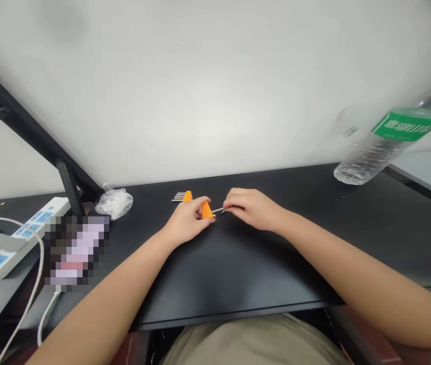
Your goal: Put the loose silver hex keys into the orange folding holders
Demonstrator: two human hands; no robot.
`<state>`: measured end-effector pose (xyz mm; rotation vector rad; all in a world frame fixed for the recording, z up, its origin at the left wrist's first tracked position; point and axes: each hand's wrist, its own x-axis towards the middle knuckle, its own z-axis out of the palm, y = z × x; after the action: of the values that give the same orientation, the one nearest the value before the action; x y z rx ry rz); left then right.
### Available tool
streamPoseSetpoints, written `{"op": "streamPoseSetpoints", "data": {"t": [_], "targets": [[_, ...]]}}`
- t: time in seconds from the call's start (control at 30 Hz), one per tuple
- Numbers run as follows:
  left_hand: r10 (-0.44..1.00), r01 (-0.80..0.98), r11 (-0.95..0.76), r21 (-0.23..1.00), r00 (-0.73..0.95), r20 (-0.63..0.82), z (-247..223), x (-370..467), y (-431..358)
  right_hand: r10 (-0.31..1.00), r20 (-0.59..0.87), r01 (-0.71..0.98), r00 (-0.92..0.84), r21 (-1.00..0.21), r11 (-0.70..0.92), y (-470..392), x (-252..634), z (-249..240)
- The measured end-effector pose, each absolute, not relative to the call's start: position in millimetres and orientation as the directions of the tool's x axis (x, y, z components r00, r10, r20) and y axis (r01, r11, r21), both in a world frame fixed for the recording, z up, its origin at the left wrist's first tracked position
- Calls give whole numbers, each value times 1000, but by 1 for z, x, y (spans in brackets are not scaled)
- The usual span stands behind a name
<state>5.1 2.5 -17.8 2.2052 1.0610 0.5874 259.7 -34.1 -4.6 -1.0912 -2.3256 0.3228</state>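
My left hand [187, 219] is closed around an orange plastic hex key holder [206, 210], its thumb and fingers on both sides of it. Several thin metal hex keys [179, 196] of stepped lengths stick out to the left, beyond the knuckles, beside another orange part [187, 196]. My right hand [251, 208] pinches a slim metal hex key [218, 210] just right of the holder. That key's near end points at the holder's right side; whether it sits inside a slot I cannot tell. The fingers hide its other end.
The black desk [215, 274] meets a white wall behind. A crumpled clear plastic bag [114, 204], a white power strip [29, 228] with cables and a pixelated flat object [80, 248] lie at left. A plastic water bottle [382, 142] stands at back right.
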Motion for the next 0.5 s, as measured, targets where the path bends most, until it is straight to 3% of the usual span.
{"op": "streamPoseSetpoints", "data": {"t": [0.13, 0.3, 0.4, 0.5], "targets": [[799, 507, -499, 702, 584, 146, -14, 7, 0, 762, 406, 571, -504, -505, 647, -42, 244, -7], [727, 430, -554, 713, 668, 161, -10, 11, -6, 817, 337, 483, -467, -677, 555, -48, 229, -6], [740, 459, -553, 695, 655, 155, -12, 10, -4, 834, 317, 587, -452, -598, 545, -42, 242, -4], [769, 508, -536, 675, 623, 142, -16, 6, -1, 845, 255, 750, -471, -388, 535, -31, 264, -8]]}}
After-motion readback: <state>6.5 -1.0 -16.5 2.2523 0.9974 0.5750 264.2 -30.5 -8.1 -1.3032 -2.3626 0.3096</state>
